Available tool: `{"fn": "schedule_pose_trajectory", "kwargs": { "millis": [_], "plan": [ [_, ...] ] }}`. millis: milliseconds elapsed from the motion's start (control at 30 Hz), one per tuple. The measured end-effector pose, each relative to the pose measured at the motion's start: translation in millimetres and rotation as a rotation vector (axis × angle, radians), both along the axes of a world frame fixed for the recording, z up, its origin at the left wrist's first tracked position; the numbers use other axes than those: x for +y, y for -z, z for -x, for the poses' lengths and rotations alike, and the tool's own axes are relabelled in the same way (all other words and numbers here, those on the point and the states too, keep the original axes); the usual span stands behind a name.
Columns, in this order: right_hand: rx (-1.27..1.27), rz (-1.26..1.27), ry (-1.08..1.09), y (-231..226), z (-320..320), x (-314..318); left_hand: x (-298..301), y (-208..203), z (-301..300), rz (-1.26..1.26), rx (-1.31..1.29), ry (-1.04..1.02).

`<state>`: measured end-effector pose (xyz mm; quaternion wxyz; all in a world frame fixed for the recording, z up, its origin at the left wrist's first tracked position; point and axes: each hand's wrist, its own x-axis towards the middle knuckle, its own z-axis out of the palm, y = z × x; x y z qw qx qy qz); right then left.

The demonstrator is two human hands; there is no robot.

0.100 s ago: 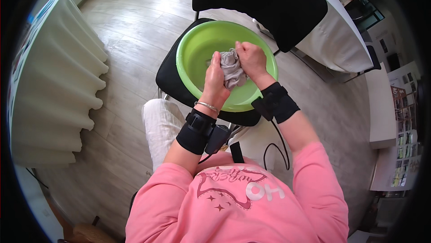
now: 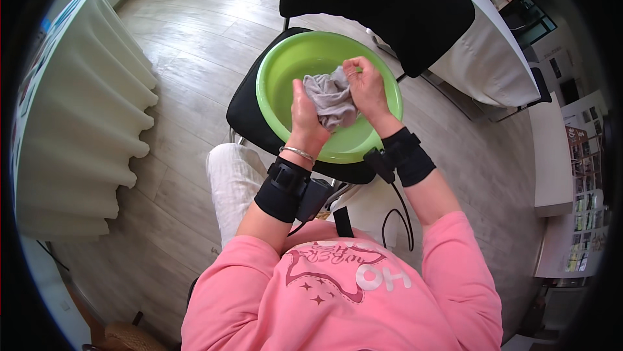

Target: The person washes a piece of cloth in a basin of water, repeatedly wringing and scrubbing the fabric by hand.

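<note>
Grasping grey cloth (image 2: 329, 99) in right hand (image 2: 370, 88) above green basin (image 2: 271, 91), inside its rim. Bracing cloth against left hand (image 2: 306, 117); cannot tell whether clenched.

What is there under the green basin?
The green basin rests on a black chair seat, whose left and near edges show. The basin covers the seat's middle, which cannot be seen.
</note>
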<state>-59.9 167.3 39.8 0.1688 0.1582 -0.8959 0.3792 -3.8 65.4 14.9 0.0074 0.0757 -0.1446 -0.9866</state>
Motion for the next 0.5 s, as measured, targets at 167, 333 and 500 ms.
{"fn": "schedule_pose_trajectory", "kwargs": {
  "millis": [167,333,500],
  "plan": [
    [0.269,-0.230,-0.516,-8,-76,-32,-13,31,-8,-0.032,0.052,0.128],
    [0.244,-0.279,-0.179,-4,-18,-19,11,19,-4,0.097,-0.101,0.026],
    [0.357,-0.059,-0.334,-10,-68,-35,2,0,-27,0.092,0.061,-0.055]
  ]
}}
